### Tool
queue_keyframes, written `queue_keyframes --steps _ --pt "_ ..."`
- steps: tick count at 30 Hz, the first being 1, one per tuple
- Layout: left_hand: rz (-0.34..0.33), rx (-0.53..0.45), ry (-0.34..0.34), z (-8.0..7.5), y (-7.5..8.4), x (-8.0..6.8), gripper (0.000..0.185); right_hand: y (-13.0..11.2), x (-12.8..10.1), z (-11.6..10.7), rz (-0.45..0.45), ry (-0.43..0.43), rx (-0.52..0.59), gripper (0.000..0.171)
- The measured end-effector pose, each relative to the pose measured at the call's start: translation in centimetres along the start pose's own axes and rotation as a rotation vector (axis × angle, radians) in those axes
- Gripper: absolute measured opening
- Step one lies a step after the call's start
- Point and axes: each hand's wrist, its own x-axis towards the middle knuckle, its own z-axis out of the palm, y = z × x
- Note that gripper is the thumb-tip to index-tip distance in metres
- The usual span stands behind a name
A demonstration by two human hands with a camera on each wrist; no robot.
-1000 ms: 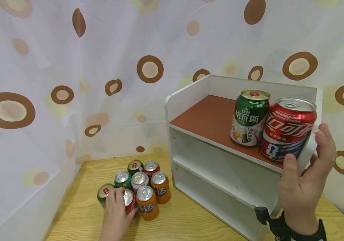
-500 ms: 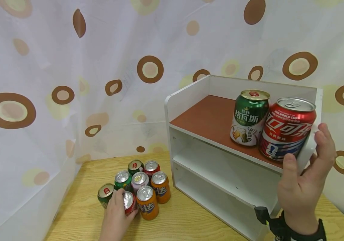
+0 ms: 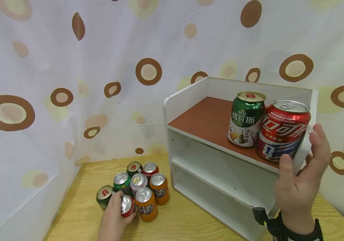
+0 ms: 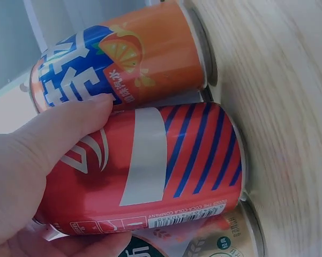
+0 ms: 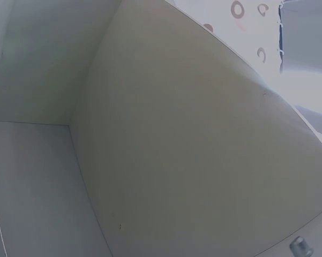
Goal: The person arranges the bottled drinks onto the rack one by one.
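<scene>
Several drink cans stand in a cluster on the wooden table (image 3: pixel 187 222) at the lower left. My left hand (image 3: pixel 118 207) grips a red can (image 3: pixel 127 205) at the cluster's front. In the left wrist view my thumb (image 4: pixel 59 134) lies across this red can (image 4: pixel 171 160), which has blue stripes, beside an orange can (image 4: pixel 128 64). My right hand (image 3: pixel 299 147) holds the right side wall of the white shelf unit (image 3: pixel 187 100), thumb in front and fingers outside. A red cola can (image 3: pixel 281 129) and a green beer can (image 3: pixel 245 118) stand on the brown top shelf.
Two orange cans (image 3: pixel 145 205) stand right of the held can and a green can (image 3: pixel 103 195) left of it. The two lower white shelves hold nothing. A dotted curtain (image 3: pixel 69 67) hangs close behind. The right wrist view shows only a white shelf panel (image 5: pixel 150 134).
My left fingers have curled further round the red can. The right hand stays on the shelf's side wall. The view has shifted slightly.
</scene>
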Motion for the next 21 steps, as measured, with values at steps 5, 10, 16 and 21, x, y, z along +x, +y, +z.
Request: queue_keyframes --steps 5,10,16,21 --pt "-0.063 -0.005 -0.014 -0.8 0.1 0.0 0.083 -0.1 0.0 0.0 0.007 0.007 0.007 0.045" --pt "-0.091 -0.019 -0.031 -2.4 0.3 0.2 0.084 -0.1 0.0 0.0 0.007 0.009 -0.001 0.045" --pt "-0.059 -0.047 -0.015 -4.0 0.7 0.4 0.083 -0.1 0.1 0.0 0.001 0.007 -0.001 0.045" --pt "-0.010 -0.054 0.034 -5.0 1.2 0.4 0.080 -0.2 0.0 0.1 0.008 0.013 0.016 0.045"
